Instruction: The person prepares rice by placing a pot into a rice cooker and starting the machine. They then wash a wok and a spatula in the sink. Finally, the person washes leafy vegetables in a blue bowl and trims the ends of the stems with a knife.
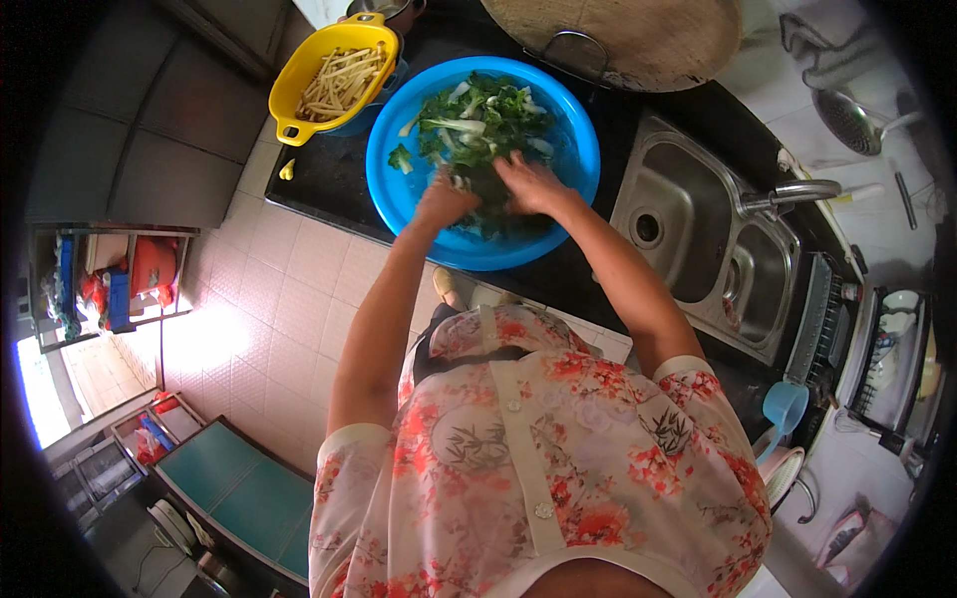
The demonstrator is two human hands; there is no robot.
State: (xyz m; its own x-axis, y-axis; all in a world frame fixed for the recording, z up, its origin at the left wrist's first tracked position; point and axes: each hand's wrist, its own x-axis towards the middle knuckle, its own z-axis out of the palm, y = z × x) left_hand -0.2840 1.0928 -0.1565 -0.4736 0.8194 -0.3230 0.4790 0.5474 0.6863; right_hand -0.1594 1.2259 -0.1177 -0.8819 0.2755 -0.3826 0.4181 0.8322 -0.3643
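A round blue plastic basin (576, 134) on the counter holds water and leafy greens (478, 119) with white stalks, which look like bok choy. Both hands are down in it, toward its near side. My left hand (448, 200) has its fingers curled into the greens, with the fingertips partly hidden. Opposite it, my right hand (532, 185) grips the other side of a dark, blurred clump of leaves, its fingers somewhat spread. Loose leaves and stalks float around the far side of the basin.
Left of the basin, a yellow plastic colander (282, 97) holds pale cut strips (340, 82). A small yellow piece (287, 170) lies by the counter's edge. At right is a double steel sink (684, 217) with a faucet (792, 193). A large round wooden board (635, 37) leans behind.
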